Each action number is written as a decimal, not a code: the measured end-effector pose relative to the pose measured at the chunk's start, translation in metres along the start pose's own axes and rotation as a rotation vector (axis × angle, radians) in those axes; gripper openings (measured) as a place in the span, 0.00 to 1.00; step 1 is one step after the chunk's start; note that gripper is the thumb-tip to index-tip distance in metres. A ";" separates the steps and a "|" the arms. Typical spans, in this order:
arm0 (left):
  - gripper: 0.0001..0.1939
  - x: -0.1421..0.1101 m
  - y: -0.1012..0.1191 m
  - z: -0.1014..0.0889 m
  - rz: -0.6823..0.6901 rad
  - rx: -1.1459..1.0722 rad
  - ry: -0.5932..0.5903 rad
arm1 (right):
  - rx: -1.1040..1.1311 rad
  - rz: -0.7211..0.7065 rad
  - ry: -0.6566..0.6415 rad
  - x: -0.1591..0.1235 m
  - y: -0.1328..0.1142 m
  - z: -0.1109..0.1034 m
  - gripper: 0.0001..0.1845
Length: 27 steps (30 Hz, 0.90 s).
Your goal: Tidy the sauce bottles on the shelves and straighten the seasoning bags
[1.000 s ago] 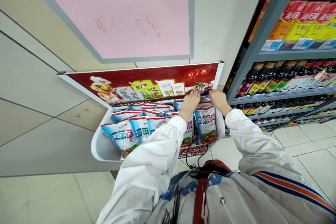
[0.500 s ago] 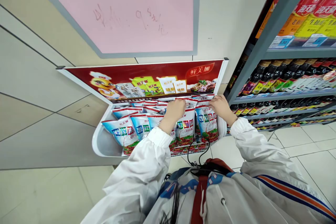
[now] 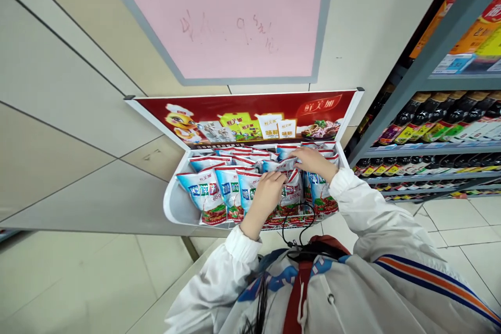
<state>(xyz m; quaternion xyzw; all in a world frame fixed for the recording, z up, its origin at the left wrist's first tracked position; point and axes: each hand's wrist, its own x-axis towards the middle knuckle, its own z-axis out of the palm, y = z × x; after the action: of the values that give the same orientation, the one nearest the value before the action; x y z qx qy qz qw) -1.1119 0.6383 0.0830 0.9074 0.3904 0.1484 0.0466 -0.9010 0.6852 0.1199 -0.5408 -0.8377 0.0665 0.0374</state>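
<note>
Blue-and-white seasoning bags with red top edges stand packed in rows in a white bin [image 3: 170,206]. My left hand [image 3: 269,192] is at the front row, its fingers bent over the top of a seasoning bag [image 3: 290,199] right of the middle. At that bag's upper right, my right hand [image 3: 316,163] has its fingers closed at the top edge. The fingertips of both hands are partly hidden among the bags. Another seasoning bag [image 3: 323,195] stands below my right hand, and one at the left end, a seasoning bag [image 3: 207,193], leans sideways.
A red advertising board [image 3: 250,109] rises behind the bin. Above it, a pink sign [image 3: 250,21] is on the tiled wall. At the right stands a grey shelf [image 3: 415,83] with dark sauce bottles [image 3: 442,115]. A black cable [image 3: 301,219] loops before the bin.
My right hand has moved left from the bag at the right end. My left hand has come lower, onto the front of the middle-right bag, whose top now looks bent. The view has shifted left.
</note>
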 end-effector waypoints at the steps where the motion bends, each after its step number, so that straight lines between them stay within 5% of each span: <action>1: 0.08 -0.002 -0.001 0.000 0.005 -0.008 -0.005 | -0.020 -0.019 -0.015 0.005 -0.003 0.005 0.18; 8: 0.09 -0.008 -0.005 -0.003 0.051 -0.025 -0.037 | 0.019 -0.054 -0.147 0.011 -0.011 0.016 0.15; 15: 0.11 -0.012 -0.008 -0.004 0.122 -0.007 0.000 | 0.099 -0.095 -0.150 0.022 0.006 -0.005 0.20; 24: 0.12 -0.022 -0.008 -0.004 0.192 0.005 0.018 | -0.041 0.152 -0.268 0.015 0.024 -0.005 0.16; 27: 0.11 -0.022 -0.008 -0.005 0.209 0.005 0.014 | 0.053 0.088 -0.206 0.014 0.025 -0.004 0.10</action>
<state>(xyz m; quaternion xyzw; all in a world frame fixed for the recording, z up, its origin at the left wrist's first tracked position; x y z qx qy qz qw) -1.1334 0.6279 0.0806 0.9422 0.2942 0.1581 0.0260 -0.8836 0.7081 0.1203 -0.5661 -0.8105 0.1455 -0.0374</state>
